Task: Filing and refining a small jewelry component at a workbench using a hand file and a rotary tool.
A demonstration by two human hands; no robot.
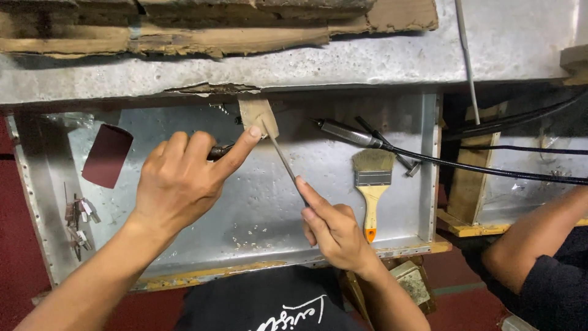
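My left hand (184,178) grips a small dark object, its index finger stretched up to touch a small wooden peg (257,116) that sticks out under the metal bench edge. My right hand (331,230) holds the lower end of a thin metal file (285,162). The file slants up and left, and its tip rests against the wooden peg. Both hands work over a shallow metal tray (257,214).
A flat paintbrush (372,184) lies in the tray on the right, below a rotary handpiece (349,132) on a black flexible shaft. Dark red sandpaper (107,155) and several small bits (79,220) sit at left. Another person's arm (539,239) is at lower right.
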